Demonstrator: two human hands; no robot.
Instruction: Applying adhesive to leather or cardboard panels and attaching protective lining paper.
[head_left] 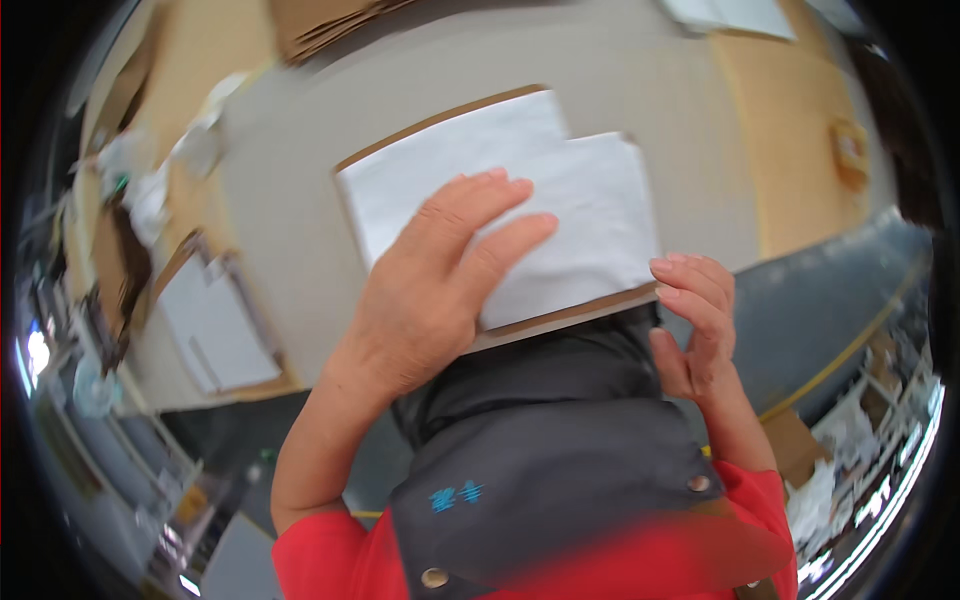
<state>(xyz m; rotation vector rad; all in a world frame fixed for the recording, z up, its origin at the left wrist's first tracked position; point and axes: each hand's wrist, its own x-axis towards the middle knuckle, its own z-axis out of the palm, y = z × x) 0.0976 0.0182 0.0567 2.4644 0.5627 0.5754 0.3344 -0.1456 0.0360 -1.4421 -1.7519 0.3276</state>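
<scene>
In front of me on the table lies a piece with a white face [600,210] and brown, cardboard-like edges, with a step cut into its far side. My left hand [430,270] rests over its left part, fingers stretched forward and thumb apart, holding nothing. At the near right corner is my right hand [703,320], its fingers slightly bent and its thumb apart from them. Its fingertips are at the edge of the white piece; I cannot tell whether they touch it. Nothing shows between thumb and fingers.
A stack of brown cardboard [320,25] lies at the far edge. Similar white pieces [215,325] lie at the left, with another white sheet [740,15] at the far right. Crumpled clear plastic [150,190] lies at the left; a tape roll [850,152] is at the right.
</scene>
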